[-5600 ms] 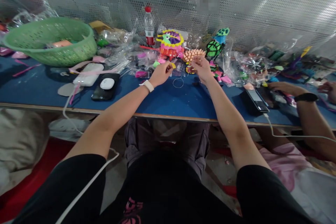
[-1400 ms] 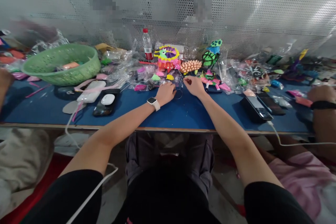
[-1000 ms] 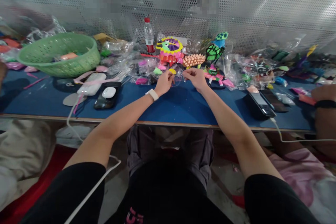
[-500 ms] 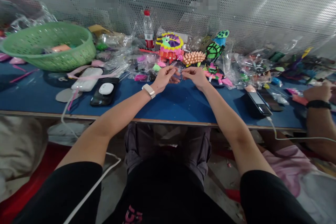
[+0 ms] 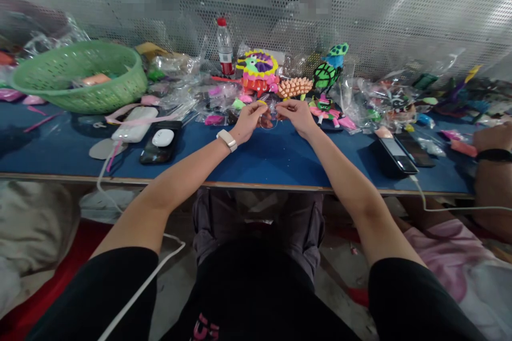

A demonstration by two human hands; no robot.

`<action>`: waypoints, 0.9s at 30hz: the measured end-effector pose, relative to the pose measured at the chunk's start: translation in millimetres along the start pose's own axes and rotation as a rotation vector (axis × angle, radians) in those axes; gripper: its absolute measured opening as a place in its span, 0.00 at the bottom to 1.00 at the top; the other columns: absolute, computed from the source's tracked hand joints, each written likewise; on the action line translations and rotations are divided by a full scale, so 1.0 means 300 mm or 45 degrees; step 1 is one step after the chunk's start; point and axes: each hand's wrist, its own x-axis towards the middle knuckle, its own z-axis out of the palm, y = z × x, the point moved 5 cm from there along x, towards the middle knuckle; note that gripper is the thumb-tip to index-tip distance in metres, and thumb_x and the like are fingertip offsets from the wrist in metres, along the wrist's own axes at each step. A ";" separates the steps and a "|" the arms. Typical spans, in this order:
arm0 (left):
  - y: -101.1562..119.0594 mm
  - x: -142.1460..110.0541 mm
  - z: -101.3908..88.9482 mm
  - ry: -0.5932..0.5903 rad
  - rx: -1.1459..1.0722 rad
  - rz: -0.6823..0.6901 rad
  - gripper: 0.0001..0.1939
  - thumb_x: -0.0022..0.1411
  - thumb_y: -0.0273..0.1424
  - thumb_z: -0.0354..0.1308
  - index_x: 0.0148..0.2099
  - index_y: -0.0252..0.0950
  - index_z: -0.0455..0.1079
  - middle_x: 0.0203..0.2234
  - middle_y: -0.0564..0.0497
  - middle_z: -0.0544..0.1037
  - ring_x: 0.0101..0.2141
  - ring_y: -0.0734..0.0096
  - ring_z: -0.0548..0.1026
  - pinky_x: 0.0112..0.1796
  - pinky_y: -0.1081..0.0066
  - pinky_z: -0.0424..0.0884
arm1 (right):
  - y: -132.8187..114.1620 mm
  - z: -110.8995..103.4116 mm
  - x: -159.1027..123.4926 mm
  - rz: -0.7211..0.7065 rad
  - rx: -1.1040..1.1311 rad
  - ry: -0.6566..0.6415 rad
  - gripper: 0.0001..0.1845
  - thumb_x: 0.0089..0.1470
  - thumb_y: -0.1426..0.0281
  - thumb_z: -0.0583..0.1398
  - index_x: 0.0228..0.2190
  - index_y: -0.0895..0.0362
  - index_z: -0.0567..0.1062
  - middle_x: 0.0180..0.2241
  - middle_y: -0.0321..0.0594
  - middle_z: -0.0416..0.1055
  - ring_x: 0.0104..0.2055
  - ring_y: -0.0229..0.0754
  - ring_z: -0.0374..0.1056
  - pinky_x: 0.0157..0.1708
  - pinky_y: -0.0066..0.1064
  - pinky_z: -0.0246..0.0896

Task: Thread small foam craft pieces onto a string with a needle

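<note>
My left hand (image 5: 250,122), with a pale band at the wrist, is closed in a pinch above the blue table. My right hand (image 5: 295,113) pinches opposite it, a short gap away. Both sets of fingertips grip a small clear plastic piece (image 5: 269,123) with a thin rounded edge; its exact kind is too small to make out. A bit of yellow shows at my left fingertips. Just beyond my hands stand colourful clay figures: a spiky orange-brown one (image 5: 295,88), a round yellow-edged one (image 5: 258,70) and a small pink-and-green one (image 5: 324,109) beside my right hand.
A green basket (image 5: 80,98) stands at the left. Phones (image 5: 160,144), a white power bank (image 5: 136,123) and a cable lie nearby. A red-capped bottle (image 5: 225,48) is at the back. At the right are a dark device (image 5: 394,157) and another person's arm (image 5: 494,149).
My hands stay together in nearly the same place. The clear piece's rounded edge now shows lower between them. The view has shifted slightly, and the other person's hand sits farther right.
</note>
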 end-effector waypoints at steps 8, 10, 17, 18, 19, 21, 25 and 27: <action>0.016 0.005 -0.001 0.039 -0.073 0.083 0.14 0.78 0.42 0.68 0.42 0.39 0.76 0.32 0.52 0.82 0.31 0.71 0.83 0.42 0.65 0.84 | 0.040 0.058 -0.008 0.107 0.189 0.126 0.24 0.58 0.43 0.76 0.38 0.48 0.79 0.39 0.39 0.83 0.49 0.49 0.83 0.53 0.47 0.82; 0.021 0.009 0.001 0.042 -0.078 0.125 0.15 0.78 0.43 0.69 0.41 0.39 0.76 0.31 0.53 0.81 0.31 0.73 0.82 0.41 0.68 0.83 | 0.036 0.058 -0.007 0.082 0.163 0.145 0.25 0.59 0.42 0.74 0.39 0.47 0.78 0.41 0.41 0.84 0.53 0.51 0.83 0.55 0.48 0.82; 0.022 0.013 -0.017 0.142 -0.040 0.201 0.16 0.75 0.45 0.72 0.44 0.38 0.77 0.35 0.50 0.84 0.38 0.70 0.85 0.48 0.66 0.85 | 0.024 0.034 0.001 0.023 0.090 0.129 0.27 0.60 0.40 0.73 0.39 0.47 0.75 0.45 0.43 0.85 0.57 0.54 0.83 0.58 0.52 0.81; 0.023 0.011 -0.020 0.149 -0.033 0.201 0.16 0.75 0.45 0.72 0.45 0.38 0.78 0.37 0.49 0.85 0.40 0.69 0.86 0.49 0.65 0.85 | 0.022 0.033 0.001 0.018 0.088 0.126 0.26 0.60 0.41 0.74 0.39 0.47 0.75 0.45 0.43 0.85 0.56 0.54 0.83 0.58 0.52 0.82; 0.025 0.008 -0.021 0.152 -0.027 0.197 0.15 0.75 0.45 0.72 0.46 0.38 0.79 0.39 0.48 0.86 0.42 0.68 0.87 0.50 0.64 0.85 | 0.020 0.033 0.000 0.016 0.083 0.130 0.26 0.60 0.41 0.74 0.38 0.48 0.76 0.44 0.43 0.85 0.55 0.54 0.83 0.58 0.52 0.82; 0.028 0.001 -0.020 0.151 -0.014 0.181 0.15 0.76 0.45 0.71 0.48 0.38 0.81 0.43 0.45 0.88 0.46 0.65 0.88 0.51 0.63 0.85 | 0.017 0.031 -0.001 0.023 0.053 0.158 0.24 0.61 0.44 0.74 0.38 0.48 0.76 0.42 0.42 0.85 0.54 0.53 0.83 0.57 0.50 0.82; 0.032 -0.012 -0.004 0.111 -0.009 0.099 0.18 0.79 0.48 0.66 0.56 0.39 0.82 0.51 0.41 0.88 0.55 0.57 0.87 0.54 0.58 0.87 | 0.014 0.016 0.000 0.037 -0.060 0.225 0.20 0.63 0.48 0.73 0.38 0.49 0.77 0.39 0.43 0.83 0.51 0.52 0.82 0.52 0.49 0.82; 0.031 -0.017 0.005 0.078 -0.024 0.059 0.18 0.80 0.49 0.65 0.58 0.42 0.82 0.53 0.41 0.88 0.56 0.54 0.87 0.54 0.54 0.87 | 0.016 0.009 0.004 0.025 -0.086 0.224 0.20 0.62 0.48 0.73 0.38 0.49 0.78 0.39 0.43 0.82 0.49 0.52 0.81 0.50 0.47 0.81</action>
